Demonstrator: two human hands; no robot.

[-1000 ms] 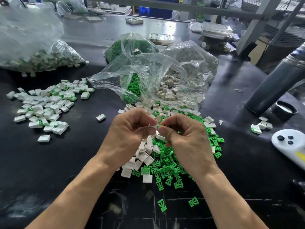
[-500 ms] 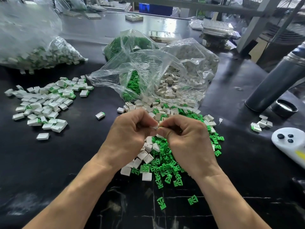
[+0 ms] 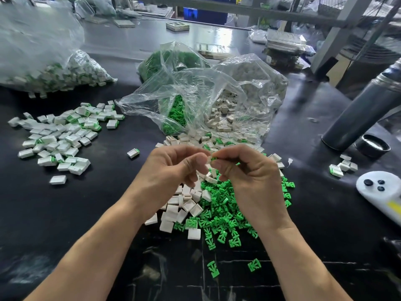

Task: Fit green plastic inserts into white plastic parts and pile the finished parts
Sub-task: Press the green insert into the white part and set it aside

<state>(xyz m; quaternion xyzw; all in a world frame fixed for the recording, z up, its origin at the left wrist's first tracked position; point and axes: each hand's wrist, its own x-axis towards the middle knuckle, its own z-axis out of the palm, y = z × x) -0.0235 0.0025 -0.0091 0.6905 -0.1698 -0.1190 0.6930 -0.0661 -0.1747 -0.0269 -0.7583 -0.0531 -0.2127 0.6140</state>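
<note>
Green plastic showed between the fingertips of both hands, which met above the loose heap on the black table [image 3: 86,213]. The left hand [image 3: 173,168] had its fingers curled and pinched a small white part [image 3: 208,160] at its tip. The right hand [image 3: 245,170] pinched a green insert [image 3: 214,158] against that part, thumb and forefinger pressed on it. The 2 pieces touched; whether the insert was fully seated could not be told.

Directly below the hands lay the mixed heap: unfilled white parts [image 3: 186,205] toward the left and loose green inserts [image 3: 225,222] toward the right, the 2 kinds touching and overlapping. 2 stray inserts [image 3: 213,269] lay apart from the heap, nearer the person.

The pile of finished parts [image 3: 63,135], white with green edges, was spread on the table well to the left of the hands. 1 finished part [image 3: 133,153] lay alone between that pile and the left hand.

Behind the heap, an open clear bag [image 3: 217,94] spilled white parts and green inserts toward it. A second clear bag [image 3: 54,70] of finished parts sat at the far left. To the right stood a dark grey bottle [image 3: 364,109], its cap [image 3: 372,145] beside it, a small cluster of parts [image 3: 342,166] and a white controller [image 3: 382,192].
</note>
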